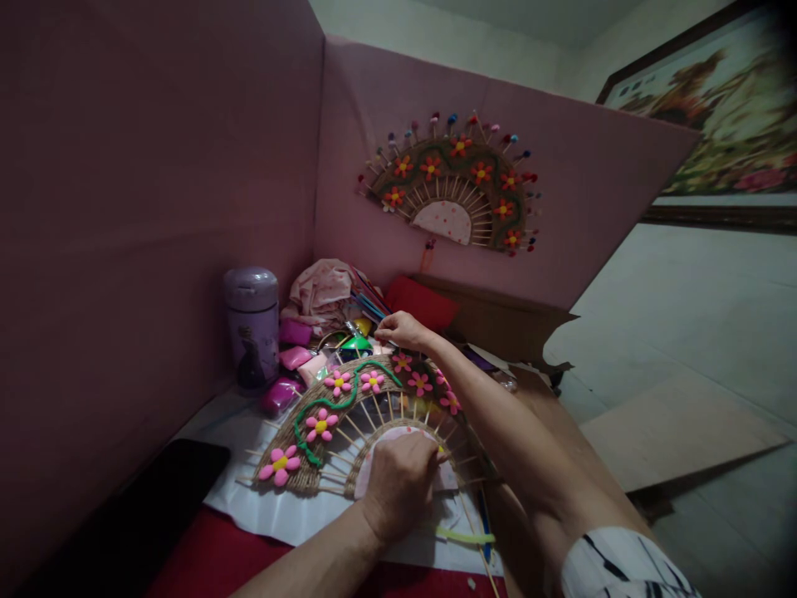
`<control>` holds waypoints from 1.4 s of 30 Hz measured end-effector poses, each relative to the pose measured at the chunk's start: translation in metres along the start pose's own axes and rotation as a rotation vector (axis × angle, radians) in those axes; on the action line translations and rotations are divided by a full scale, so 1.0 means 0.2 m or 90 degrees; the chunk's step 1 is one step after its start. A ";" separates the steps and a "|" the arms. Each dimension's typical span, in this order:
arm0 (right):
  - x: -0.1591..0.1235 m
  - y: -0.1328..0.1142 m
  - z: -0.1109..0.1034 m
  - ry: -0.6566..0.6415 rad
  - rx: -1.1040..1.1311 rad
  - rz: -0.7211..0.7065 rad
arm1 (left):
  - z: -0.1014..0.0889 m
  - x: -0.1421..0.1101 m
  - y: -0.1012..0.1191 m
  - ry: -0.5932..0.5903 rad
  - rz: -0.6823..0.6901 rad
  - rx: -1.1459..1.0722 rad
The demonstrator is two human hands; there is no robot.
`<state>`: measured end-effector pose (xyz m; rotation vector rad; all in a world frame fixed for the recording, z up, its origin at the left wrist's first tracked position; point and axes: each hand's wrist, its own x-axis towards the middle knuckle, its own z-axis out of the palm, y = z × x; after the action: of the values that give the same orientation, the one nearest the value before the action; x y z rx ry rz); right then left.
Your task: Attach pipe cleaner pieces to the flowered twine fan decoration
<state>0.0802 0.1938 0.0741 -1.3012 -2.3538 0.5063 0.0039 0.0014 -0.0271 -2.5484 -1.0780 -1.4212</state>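
Observation:
A woven twine fan (288,432) on thin sticks lies before me, bearing pink clay flowers (320,425) with yellow centres and a wavy green clay strip (330,404). Over its pale half-round middle rests my left hand (398,477), closed, with a small yellow bit showing by its fingertips; what it grips is hidden. My right hand (404,330) reaches past the fan's far edge, its fingers pinched together near a green clay pack (357,345). Anything between those fingers is too small to make out.
A purple tumbler (252,332) stands at the left beside magenta packs (283,396) and bunched pink cloth (320,291). A finished-looking fan (457,162) hangs on the pink panel (585,191) behind. A yellow-green strip (464,537) lies near the front, and a dark object (168,490) at left.

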 end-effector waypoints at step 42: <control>0.02 0.00 -0.02 -0.025 -0.019 -0.020 | -0.01 0.01 0.00 -0.002 0.003 -0.003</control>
<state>0.0810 0.1975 0.0778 -1.2776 -2.4188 0.4927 0.0032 0.0015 -0.0244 -2.5561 -1.0687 -1.4215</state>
